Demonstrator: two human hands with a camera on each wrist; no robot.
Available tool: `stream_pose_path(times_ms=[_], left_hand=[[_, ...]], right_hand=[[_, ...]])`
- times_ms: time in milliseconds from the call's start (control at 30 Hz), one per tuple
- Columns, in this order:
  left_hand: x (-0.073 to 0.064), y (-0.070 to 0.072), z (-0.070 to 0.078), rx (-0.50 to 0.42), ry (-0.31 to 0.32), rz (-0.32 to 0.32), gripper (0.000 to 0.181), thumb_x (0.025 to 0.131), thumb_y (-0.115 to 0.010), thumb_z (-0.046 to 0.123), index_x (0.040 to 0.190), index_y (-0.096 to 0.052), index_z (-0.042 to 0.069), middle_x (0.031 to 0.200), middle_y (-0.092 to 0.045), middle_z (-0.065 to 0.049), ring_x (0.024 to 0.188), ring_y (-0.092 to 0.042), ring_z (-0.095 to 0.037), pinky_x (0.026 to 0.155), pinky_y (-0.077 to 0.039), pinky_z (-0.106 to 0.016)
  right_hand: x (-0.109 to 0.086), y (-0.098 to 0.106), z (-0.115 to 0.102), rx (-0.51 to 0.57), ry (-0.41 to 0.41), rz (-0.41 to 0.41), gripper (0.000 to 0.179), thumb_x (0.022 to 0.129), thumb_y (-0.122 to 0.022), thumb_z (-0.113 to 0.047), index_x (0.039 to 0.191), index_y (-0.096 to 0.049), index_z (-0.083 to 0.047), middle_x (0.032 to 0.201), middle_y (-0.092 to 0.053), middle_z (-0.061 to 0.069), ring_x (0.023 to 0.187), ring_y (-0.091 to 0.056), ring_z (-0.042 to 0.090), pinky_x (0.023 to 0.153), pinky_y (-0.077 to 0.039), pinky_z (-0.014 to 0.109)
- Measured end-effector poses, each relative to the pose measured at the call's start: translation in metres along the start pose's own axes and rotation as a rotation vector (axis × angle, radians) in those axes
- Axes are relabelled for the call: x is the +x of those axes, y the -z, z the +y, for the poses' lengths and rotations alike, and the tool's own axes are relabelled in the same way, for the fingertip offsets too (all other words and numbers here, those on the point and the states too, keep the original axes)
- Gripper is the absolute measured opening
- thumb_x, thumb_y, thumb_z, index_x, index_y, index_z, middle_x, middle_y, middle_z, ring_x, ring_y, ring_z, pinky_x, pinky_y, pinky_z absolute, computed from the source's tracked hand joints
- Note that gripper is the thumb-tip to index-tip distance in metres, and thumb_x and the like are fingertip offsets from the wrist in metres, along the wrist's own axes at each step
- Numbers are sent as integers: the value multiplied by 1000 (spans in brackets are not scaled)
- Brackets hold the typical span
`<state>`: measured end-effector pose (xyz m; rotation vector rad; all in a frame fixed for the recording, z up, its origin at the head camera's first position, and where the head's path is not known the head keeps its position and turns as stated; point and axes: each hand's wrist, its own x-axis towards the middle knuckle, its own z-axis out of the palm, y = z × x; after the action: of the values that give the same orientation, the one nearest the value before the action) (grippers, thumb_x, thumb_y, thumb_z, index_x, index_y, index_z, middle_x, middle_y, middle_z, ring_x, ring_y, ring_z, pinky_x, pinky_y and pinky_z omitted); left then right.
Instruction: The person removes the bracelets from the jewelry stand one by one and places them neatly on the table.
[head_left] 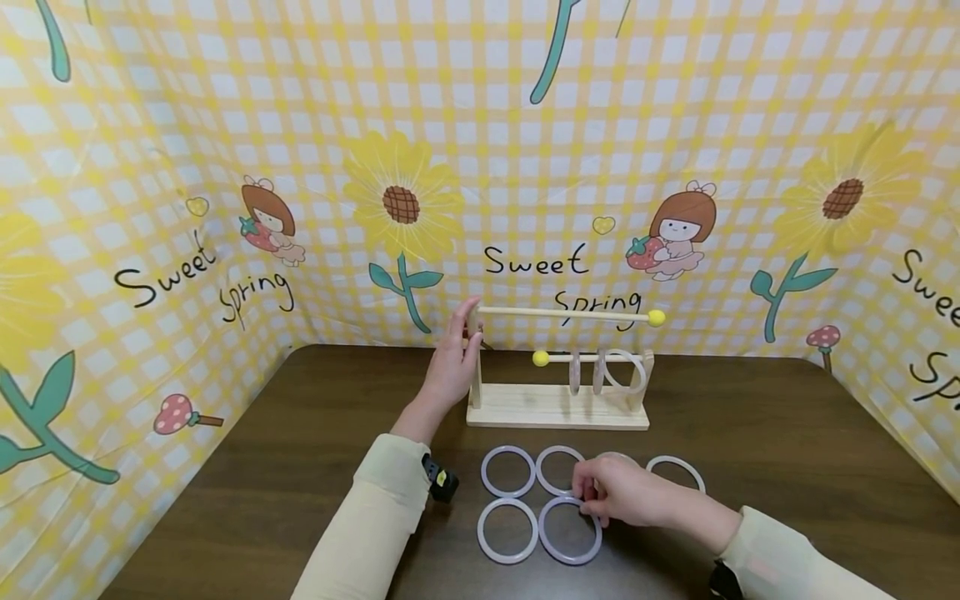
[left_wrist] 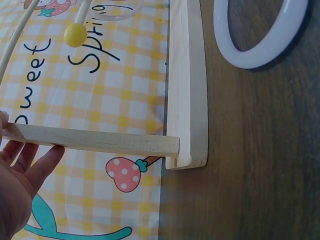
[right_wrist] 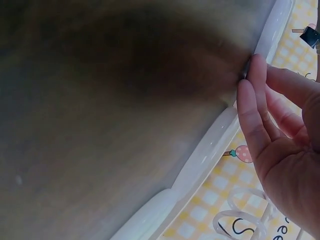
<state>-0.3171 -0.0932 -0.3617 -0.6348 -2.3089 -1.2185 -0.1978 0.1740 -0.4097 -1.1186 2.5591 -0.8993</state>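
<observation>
My left hand (head_left: 453, 358) grips the top of the left post of a pale wooden rack (head_left: 555, 408); in the left wrist view its fingers lie along the post (left_wrist: 115, 141). The rack's two rods end in yellow balls, and several rings hang on the lower rod, among them a white ring (head_left: 643, 379). Before the rack, my right hand (head_left: 626, 492) pinches the upper right rim of a pale purple ring (head_left: 572, 561) at the table. Up close in the right wrist view, thumb and fingertips meet at the ring's edge.
Around the right hand lie more rings on the dark wooden table (head_left: 300, 467): a purple ring (head_left: 508, 448), a white ring (head_left: 508, 560), and a white ring (head_left: 675, 459) partly behind the wrist. A yellow checked cloth (head_left: 510, 167) rises behind and on both sides.
</observation>
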Motion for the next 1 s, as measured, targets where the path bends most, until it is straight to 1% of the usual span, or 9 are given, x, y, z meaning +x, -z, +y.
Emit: stream_pose_path(times_ms=[200, 367, 533, 600, 667, 767, 833, 933, 1000], left_hand=[[0, 0, 0, 0, -1, -3, 50, 102, -47, 6, 148, -30, 17, 119, -53, -23, 99, -59, -32, 76, -51, -47], [0, 0, 0, -1, 1, -4, 50, 102, -47, 6, 148, -29, 17, 120, -53, -23, 98, -59, -32, 75, -51, -47], [0, 0, 0, 10, 5, 1, 50, 102, -48, 7, 148, -30, 18, 118, -54, -19, 96, -60, -31, 74, -51, -46], [0, 0, 0, 15, 4, 3, 50, 102, -48, 7, 148, -30, 18, 117, -54, -19, 95, -60, -31, 74, -51, -45], [0, 0, 0, 15, 4, 3, 50, 102, -48, 7, 148, -30, 18, 117, -54, -19, 95, -60, -31, 74, -51, -46], [0, 0, 1, 19, 10, 3, 51, 102, -48, 6, 148, -30, 18, 117, -53, -19, 93, -60, -31, 72, -51, -46], [0, 0, 2, 19, 13, 4, 51, 102, -48, 5, 148, -31, 18, 117, -53, -19, 92, -60, -31, 72, -51, -46], [0, 0, 1, 19, 16, 6, 51, 101, -49, 5, 148, -31, 18, 118, -52, -19, 93, -60, -31, 72, -51, -46], [0, 0, 1, 20, 14, 8, 51, 101, -49, 5, 148, -31, 19, 118, -52, -19, 93, -59, -30, 72, -51, -46]], right_hand=[[1, 0, 0, 6, 3, 1, 18, 83, -72, 3, 83, -59, -10, 61, -54, -10, 49, -56, 1, 58, -46, 20], [1, 3, 2, 53, -21, -7, 17, 84, -71, 2, 85, -60, -10, 64, -55, -10, 51, -58, 2, 53, -46, 20], [2, 11, 1, 75, -31, 30, 15, 85, -71, 2, 87, -60, -8, 71, -56, -10, 52, -59, 4, 48, -47, 22], [3, 17, -1, 57, -19, 61, 14, 85, -71, 2, 88, -61, -7, 74, -57, -10, 56, -59, 5, 50, -49, 23], [4, 22, -2, 12, -1, 102, 13, 85, -72, 0, 89, -62, -7, 77, -58, -10, 62, -60, 4, 54, -50, 23], [5, 30, -2, -50, -5, 177, 13, 85, -73, -2, 91, -63, -8, 83, -60, -9, 70, -60, 3, 60, -50, 24], [7, 34, -1, -70, -27, 233, 14, 85, -73, -5, 92, -63, -10, 86, -60, -7, 73, -61, 4, 61, -50, 25], [10, 39, 2, -68, -60, 319, 13, 86, -73, -7, 93, -63, -10, 90, -62, -1, 75, -62, 8, 62, -50, 26], [12, 42, 5, -74, -75, 382, 12, 86, -73, -8, 93, -64, -10, 91, -64, 1, 75, -62, 10, 62, -50, 27]])
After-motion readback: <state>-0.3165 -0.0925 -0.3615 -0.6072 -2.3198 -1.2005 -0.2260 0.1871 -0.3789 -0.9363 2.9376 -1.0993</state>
